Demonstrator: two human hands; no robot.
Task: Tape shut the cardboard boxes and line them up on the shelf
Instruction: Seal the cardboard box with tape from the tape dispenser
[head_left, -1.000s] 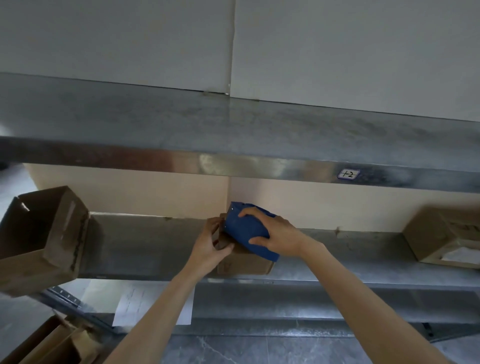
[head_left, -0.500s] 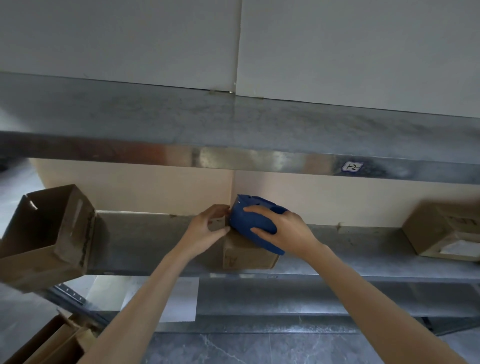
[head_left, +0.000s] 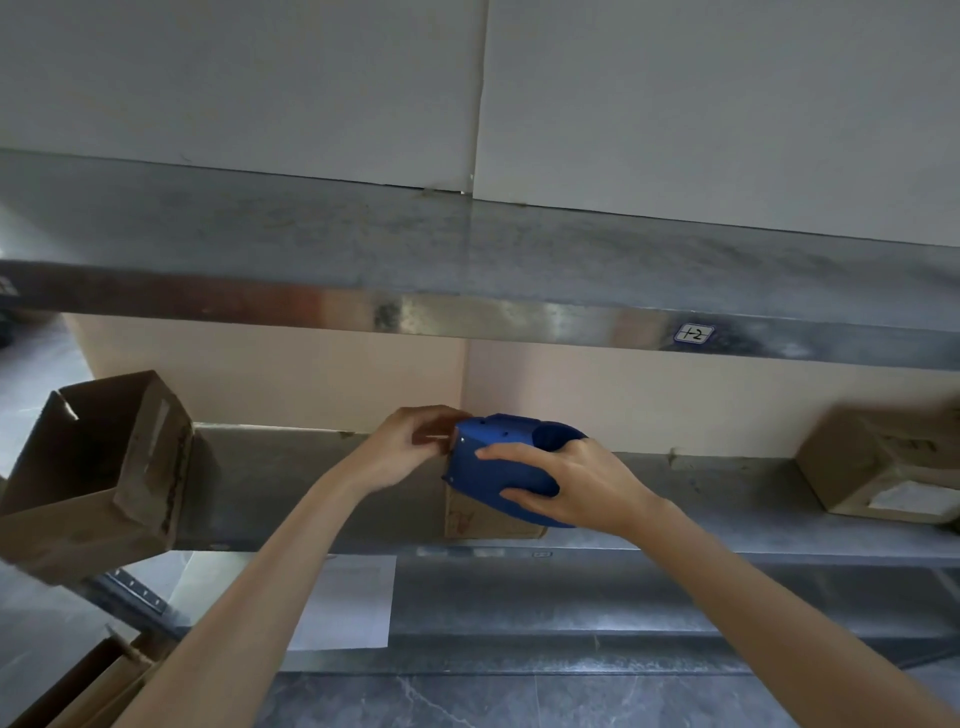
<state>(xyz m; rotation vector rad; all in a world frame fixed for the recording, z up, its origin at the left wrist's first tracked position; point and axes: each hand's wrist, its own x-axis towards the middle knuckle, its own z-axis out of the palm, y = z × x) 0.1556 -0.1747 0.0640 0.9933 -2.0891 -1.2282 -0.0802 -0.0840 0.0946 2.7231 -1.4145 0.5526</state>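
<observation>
Saw brown cardboard flaps (head_left: 88, 686) closest, down in the left corner, beside a dark grey floor (head_left: 519, 696). Had both bare arms stretched out toward the rack. Saw a white sheet of paper (head_left: 353, 603) low on the rack, partly behind the left arm.

Gripped the blue tape tool (head_left: 493, 462) with the right hand (head_left: 582, 488), fingers wrapped over its top and thumb underneath. Had the tool over the top of the small box (head_left: 488, 514), hiding most of it. Pinched a brown bit at that box's top left corner with the left hand (head_left: 410, 447), fingers curled, just beside the tool. Too blurry to tell flap from tape.

Found the small box standing near the front edge of the middle shelf (head_left: 727, 499), about halfway along. Saw an open box (head_left: 98, 467) at the shelf's left end, tilted, with its open mouth showing. Saw another box (head_left: 878, 467) far to the right on the same shelf, with a white patch on its front, well apart from the small box.

Saw the top shelf (head_left: 467, 249) higher up, grey metal, with a little white label (head_left: 693, 333) on its shiny front edge. Saw a pale wall (head_left: 675, 104) farthest back.
</observation>
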